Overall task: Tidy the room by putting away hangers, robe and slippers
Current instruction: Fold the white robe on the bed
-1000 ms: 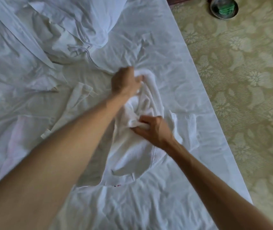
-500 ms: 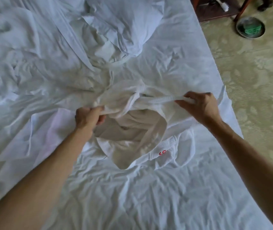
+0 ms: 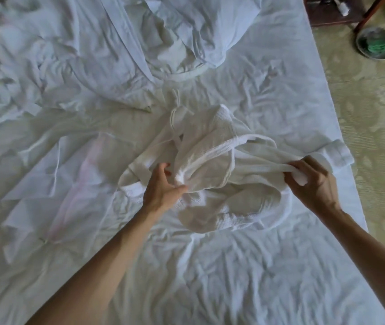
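Observation:
A white waffle-weave robe point(image 3: 222, 165) lies bunched on the white bed sheet point(image 3: 210, 277), near the bed's right side. My left hand point(image 3: 163, 188) pinches a fold of the robe at its left part, thumb and fingers closed on the cloth. My right hand point(image 3: 313, 181) grips a rolled band of the robe at its right end, close to the mattress edge. The cloth is stretched between both hands. No hangers or slippers are in view.
A crumpled white duvet and pillow point(image 3: 186, 36) fill the far part of the bed. The patterned carpet point(image 3: 374, 137) runs along the right. A round metal bin with a green lining point(image 3: 376, 43) stands by dark wooden furniture legs point(image 3: 369, 12) at the top right.
My hands have pulled apart from the bunched robe's middle. The right hand has gone out toward the mattress edge and the left toward the left, spreading the robe wider.

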Tool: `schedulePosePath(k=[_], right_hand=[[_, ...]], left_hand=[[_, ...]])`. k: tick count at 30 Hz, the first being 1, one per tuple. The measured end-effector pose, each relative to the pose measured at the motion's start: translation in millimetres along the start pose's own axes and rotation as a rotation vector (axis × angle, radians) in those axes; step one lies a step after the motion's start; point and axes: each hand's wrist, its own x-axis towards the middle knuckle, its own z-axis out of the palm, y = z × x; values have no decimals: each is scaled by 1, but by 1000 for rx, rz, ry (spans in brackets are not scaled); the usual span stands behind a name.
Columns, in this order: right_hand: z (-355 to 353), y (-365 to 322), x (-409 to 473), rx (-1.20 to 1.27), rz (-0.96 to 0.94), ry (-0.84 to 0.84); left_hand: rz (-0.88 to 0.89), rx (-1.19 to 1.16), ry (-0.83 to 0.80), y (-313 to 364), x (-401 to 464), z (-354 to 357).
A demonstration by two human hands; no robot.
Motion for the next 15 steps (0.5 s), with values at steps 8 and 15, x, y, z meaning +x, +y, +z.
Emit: schedulePosePath(k=[8,15], right_hand=[[23,-43,16,31,-152,-11],[26,-33,13,66,-122,-36]], left_hand=[[906,538,168,98,44,-4],[1020,492,130,136,57,1]])
